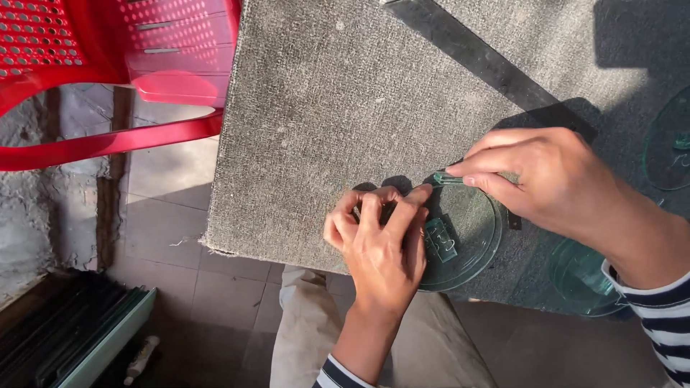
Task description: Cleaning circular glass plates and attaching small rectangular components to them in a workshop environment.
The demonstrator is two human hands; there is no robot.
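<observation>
A round clear-green glass disc (471, 237) lies flat on the grey carpeted table (345, 115), near its front edge. A small glass strip (440, 240) lies on the disc. My left hand (377, 241) rests on the disc's left rim, its fingers curled and pressing down. My right hand (553, 179) is at the disc's upper rim, and its thumb and forefinger pinch a thin sliver of glass (447, 177) there.
More round glass discs lie at the right edge (668, 140) and the lower right (582, 276). A dark straight ruler (489, 65) runs diagonally across the table. A red plastic chair (122, 65) stands at the upper left, and stacked glass sheets (72, 334) at the lower left.
</observation>
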